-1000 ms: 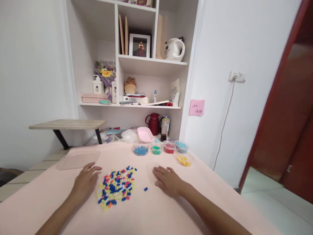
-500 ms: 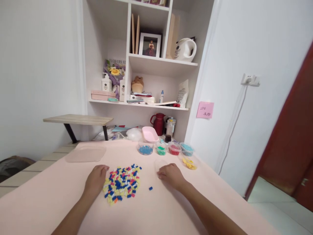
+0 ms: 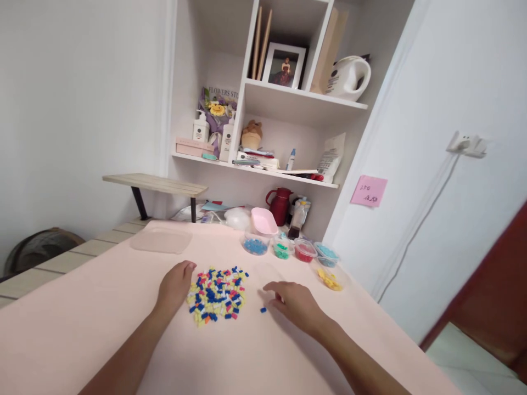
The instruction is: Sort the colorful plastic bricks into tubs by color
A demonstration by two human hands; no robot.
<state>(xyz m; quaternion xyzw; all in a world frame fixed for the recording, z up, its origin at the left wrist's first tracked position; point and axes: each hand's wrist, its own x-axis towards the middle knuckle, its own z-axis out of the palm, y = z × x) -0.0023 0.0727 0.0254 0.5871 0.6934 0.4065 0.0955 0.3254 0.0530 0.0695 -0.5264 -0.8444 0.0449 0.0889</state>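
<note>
The left hand (image 3: 176,284) lies flat and empty on the pink table (image 3: 82,323), touching the pile of small bricks (image 3: 217,294) at its nine o'clock edge. At the pile's three o'clock sits a lone blue brick (image 3: 262,310) (just beside the fingertips). The right hand (image 3: 297,305) rests spread, holding nothing.

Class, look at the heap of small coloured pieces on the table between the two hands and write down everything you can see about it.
The heap of pieces is a loose, flat spread of many tiny blocks, seemingly plastic, in blue, yellow, white, red and pink, with one or two orange. It lies on the pale pink table. The left hand rests against its left edge. One blue piece lies apart on its right, just by the right hand. Small tubs of sorted pieces stand beyond it.
</note>
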